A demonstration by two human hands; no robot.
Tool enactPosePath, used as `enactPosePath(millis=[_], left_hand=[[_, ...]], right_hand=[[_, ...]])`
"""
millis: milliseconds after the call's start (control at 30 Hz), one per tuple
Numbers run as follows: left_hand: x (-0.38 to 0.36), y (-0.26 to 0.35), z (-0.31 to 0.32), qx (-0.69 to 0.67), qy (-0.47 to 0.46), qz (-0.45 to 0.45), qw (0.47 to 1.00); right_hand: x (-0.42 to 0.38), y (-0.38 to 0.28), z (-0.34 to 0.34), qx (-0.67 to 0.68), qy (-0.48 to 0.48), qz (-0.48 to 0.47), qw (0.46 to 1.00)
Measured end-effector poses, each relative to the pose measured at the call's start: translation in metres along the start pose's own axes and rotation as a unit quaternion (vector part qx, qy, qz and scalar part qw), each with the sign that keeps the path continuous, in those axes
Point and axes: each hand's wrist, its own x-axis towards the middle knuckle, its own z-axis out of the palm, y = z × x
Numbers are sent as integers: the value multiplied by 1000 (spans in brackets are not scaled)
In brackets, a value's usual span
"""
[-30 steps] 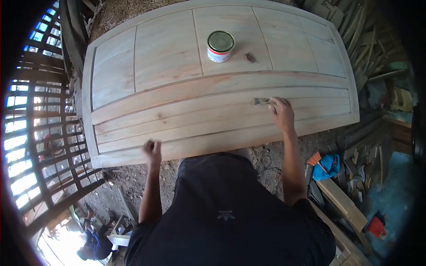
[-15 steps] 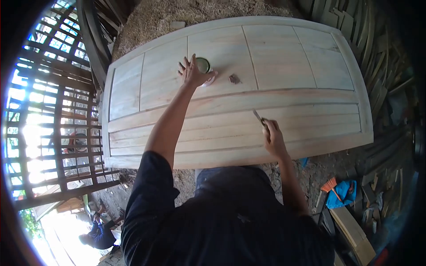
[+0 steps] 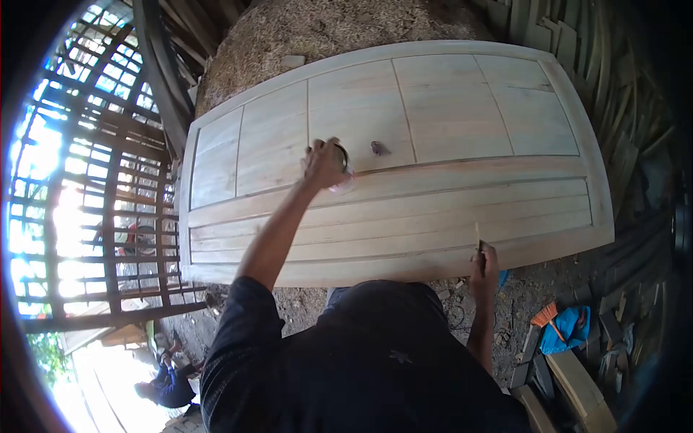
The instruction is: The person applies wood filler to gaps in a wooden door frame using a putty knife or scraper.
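Note:
A large pale panelled wooden door lies flat in front of me. Over its middle, my left hand is wrapped around a small round can with a dark rim; motion blurs the fingers, and the hand covers much of the can. Pale pink shows at the can's lower side. My right hand, close to the door's near edge, grips a thin knife with its blade pointing away from me. A small brown lump sits on the door, right of the can and apart from it.
Wood shavings cover the ground beyond the door. Boards lean along the right. An orange brush and a blue bag lie at lower right. A wooden lattice stands left; another person sits at lower left.
My left hand has gone from spread fingers beside the can to closed around it, and the can has come nearer me. My right hand with the knife has moved right and back towards me.

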Motion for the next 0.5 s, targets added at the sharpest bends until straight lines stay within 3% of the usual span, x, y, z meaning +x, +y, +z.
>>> enactPosePath(millis=[33, 100, 200, 400, 500], left_hand=[[-25, 8, 0, -2, -1, 23, 1000], [-62, 7, 22, -43, 16, 76, 996], [-117, 33, 22, -68, -15, 45, 997], [-166, 60, 40, -85, -4, 3, 996], [-173, 63, 45, -85, 26, 1, 996]], right_hand=[[5, 1, 0, 3, -5, 0, 1000], [22, 1, 1, 128, -59, 136, 981], [54, -10, 26, 141, -101, 141, 975], [173, -23, 160, -25, -125, -6, 992], [222, -6, 236, -40, -113, -71, 990]])
